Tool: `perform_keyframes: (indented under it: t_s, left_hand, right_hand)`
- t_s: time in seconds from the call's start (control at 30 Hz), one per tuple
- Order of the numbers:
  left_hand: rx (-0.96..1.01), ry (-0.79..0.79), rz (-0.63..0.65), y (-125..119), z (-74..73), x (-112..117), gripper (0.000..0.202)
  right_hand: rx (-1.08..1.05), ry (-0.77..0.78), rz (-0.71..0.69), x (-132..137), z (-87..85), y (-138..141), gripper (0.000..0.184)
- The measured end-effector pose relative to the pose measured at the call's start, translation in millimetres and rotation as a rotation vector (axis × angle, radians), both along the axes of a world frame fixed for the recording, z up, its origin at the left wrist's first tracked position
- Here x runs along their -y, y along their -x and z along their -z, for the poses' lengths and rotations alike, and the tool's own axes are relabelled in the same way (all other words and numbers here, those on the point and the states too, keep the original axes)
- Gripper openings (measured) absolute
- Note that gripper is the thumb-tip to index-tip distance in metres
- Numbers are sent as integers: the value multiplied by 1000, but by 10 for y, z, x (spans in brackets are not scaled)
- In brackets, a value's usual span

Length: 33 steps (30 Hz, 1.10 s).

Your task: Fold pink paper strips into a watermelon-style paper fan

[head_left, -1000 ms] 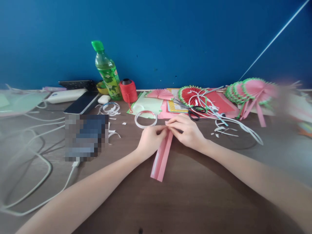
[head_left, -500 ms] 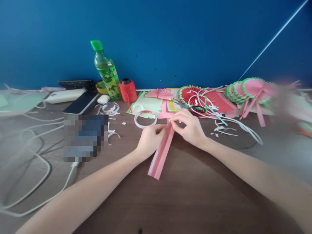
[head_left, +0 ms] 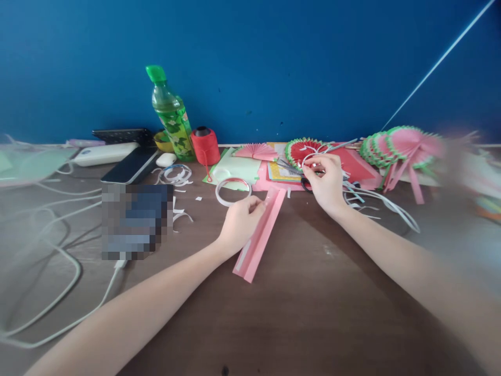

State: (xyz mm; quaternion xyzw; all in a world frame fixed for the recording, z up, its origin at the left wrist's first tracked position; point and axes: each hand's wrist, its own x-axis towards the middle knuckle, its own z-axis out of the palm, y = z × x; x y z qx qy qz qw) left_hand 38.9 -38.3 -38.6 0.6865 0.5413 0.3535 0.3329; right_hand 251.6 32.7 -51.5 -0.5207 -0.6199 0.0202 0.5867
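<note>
A folded pink paper strip [head_left: 260,240] lies slantwise on the brown table, a pale narrow band along its left side. My left hand [head_left: 242,219] is closed on the strip's upper left edge, thumb and fingertips pressed together. Apart from the strip, my right hand [head_left: 326,180] hovers in front of the scissors [head_left: 305,183] and the red and green paper fan [head_left: 299,151]. Its fingers are drawn into a pinch; whether the small white bits by the fingertips are held cannot be made out. Just beyond my left hand rests a roll of tape [head_left: 222,199].
Behind stand a green-capped bottle [head_left: 170,117] and a red thread spool [head_left: 205,146]. Papers [head_left: 358,164] and pink-green fans [head_left: 407,146] line the blue wall. White cables [head_left: 395,206] lie at right; a phone [head_left: 139,222] with its cord and paper scraps [head_left: 179,214] lie at left.
My right hand has left the top of the pink strip and moved right and up towards the scissors. The strip's lower end has shifted slightly left; my left hand stays on it.
</note>
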Motion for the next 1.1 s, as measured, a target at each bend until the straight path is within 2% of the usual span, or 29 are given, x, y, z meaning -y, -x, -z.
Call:
perform_keyframes:
  t_s: [0.07, 0.17, 0.33, 0.43, 0.5, 0.7, 0.77, 0.87, 0.97, 1.03, 1.1]
  left_hand:
    - [4, 4, -1, -3, -7, -1, 27]
    - [10, 9, 6, -6, -15, -4, 28]
    - [23, -1, 32, -12, -20, -16, 32]
    - [5, -8, 34, -12, -17, -20, 33]
    - [9, 1, 43, -8, -11, -20, 32]
    - [78, 93, 113, 9, -8, -12, 24]
    - [46, 87, 102, 7, -22, -7, 25]
    - [20, 73, 64, 2, -36, -4, 28]
    - [96, 65, 95, 2, -25, -9, 32]
    - [124, 49, 106, 4, -11, -11, 34]
    - [125, 24, 105, 4, 0, -8, 34]
  right_hand:
    - [-7, 17, -12, 28, -7, 22, 14]
    - [15, 82, -105, 101, -48, 94, 13]
    - [14, 361, -536, 286, -156, 291, 18]
    - [31, 412, -660, 357, -194, 367, 20]
    - [-10, 391, -627, 353, -190, 368, 21]
    - [-169, 288, -370, 174, -83, 227, 18]
    - [-131, 215, -285, 149, -68, 199, 19]
    - [39, 47, -155, 207, -108, 223, 19]
    - [240, -73, -172, 335, -170, 316, 7]
    - [350, -89, -268, 413, -184, 389, 9]
    - [434, -93, -290, 465, -172, 449, 9]
